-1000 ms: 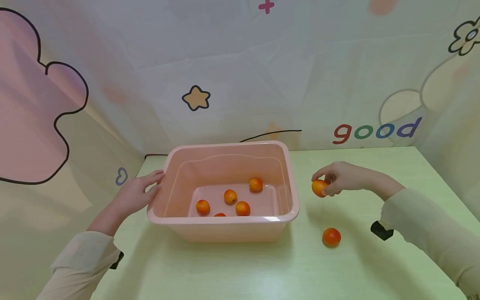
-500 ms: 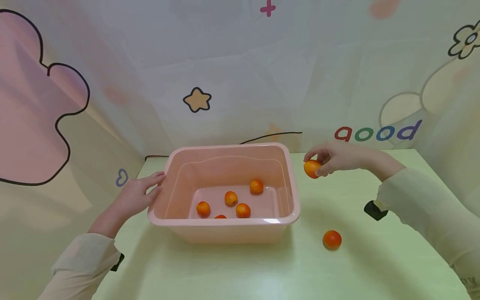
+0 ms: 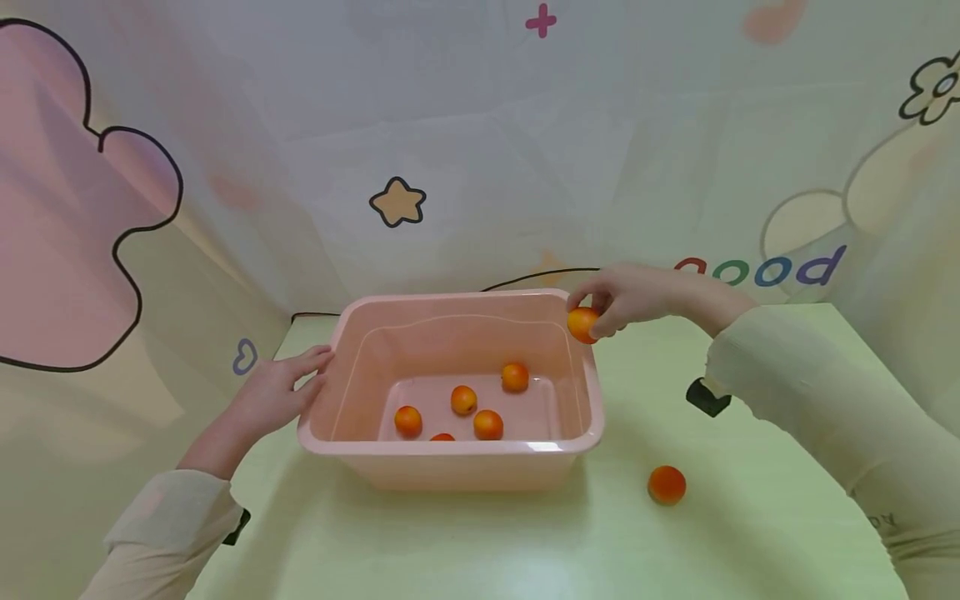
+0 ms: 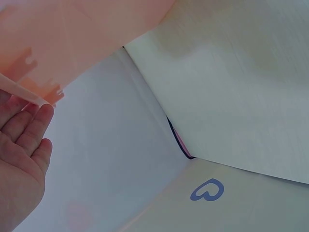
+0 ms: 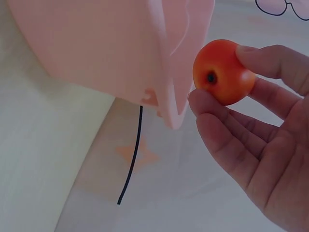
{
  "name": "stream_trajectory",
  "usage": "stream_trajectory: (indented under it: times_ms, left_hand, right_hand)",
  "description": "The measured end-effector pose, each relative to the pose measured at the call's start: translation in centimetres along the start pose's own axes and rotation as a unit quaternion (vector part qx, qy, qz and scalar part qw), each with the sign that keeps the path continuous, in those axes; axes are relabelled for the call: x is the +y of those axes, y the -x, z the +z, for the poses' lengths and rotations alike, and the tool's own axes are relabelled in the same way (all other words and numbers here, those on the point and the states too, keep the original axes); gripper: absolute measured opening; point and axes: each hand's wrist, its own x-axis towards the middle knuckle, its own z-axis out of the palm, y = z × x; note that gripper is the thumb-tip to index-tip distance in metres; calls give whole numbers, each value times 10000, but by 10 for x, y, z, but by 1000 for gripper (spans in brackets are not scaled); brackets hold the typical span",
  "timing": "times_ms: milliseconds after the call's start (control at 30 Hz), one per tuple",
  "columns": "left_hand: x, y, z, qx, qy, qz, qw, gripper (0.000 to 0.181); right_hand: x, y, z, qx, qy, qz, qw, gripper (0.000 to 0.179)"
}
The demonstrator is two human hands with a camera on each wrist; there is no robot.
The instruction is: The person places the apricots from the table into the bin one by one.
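Note:
My right hand [image 3: 630, 296] pinches a small orange-red round fruit [image 3: 582, 325] at the right rim of a pink plastic basin [image 3: 450, 471]. The right wrist view shows this fruit [image 5: 222, 72] between thumb and fingertips, with a dark dent on its skin. Inside the basin lie several similar fruits, among them one fruit [image 3: 515, 377] near the back right. At the basin's left rim, my left hand [image 3: 279, 392] rests with fairly straight fingers. In the left wrist view, the left hand's fingertips [image 4: 44, 113] touch the underside of the rim.
One more fruit [image 3: 667, 485] sits on the pale green table [image 3: 480, 550], right of the basin. A printed cloth [image 3: 487, 192] with a star and letters hangs behind the table and along its sides.
My right hand has lifted the fruit and carried it leftward, from over the table to the basin's right rim. The left hand stays at the left rim.

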Motion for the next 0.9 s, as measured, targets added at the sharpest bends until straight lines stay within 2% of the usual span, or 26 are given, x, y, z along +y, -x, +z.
stream_trajectory:
  times_ms: [333,533,900]
  left_hand:
    - [-5,-2,2,-93,-12,-62,9999,42]
    - [-5,-2,3,-136,27,-122,9998,42]
    - [-3,-2,2,-98,16,-141,9999,42]
  right_hand:
    - [-20,-34,1,-484,216,-162,9985,36]
    - [-31,-55,6,-698,202,-126,9973,35]
    - [-63,-86,18,-836,539,536,9936,36]
